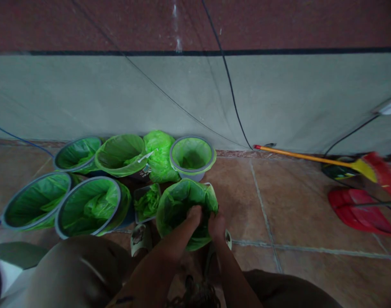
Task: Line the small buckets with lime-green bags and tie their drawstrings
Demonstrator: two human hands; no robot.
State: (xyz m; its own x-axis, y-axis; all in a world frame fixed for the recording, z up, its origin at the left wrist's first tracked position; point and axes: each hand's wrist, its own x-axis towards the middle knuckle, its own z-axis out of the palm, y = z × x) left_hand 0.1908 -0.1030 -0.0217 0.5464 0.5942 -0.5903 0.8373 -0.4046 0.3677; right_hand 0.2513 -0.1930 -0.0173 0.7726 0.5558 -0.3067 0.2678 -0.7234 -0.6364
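Wall [170,94] is standing behind a brown tile floor [237,205]. Five bins [193,174] with bags are sitting in two rows. One nearer bin [163,214], lined with a green bag [184,192], is standing beside a small tub [145,220]. The left hand [194,214] is reaching inside this bin; its fingers are hiding, so their grip is impossible to tell. The right hand [217,224] is curling its fingers closed on the bag's right edge.
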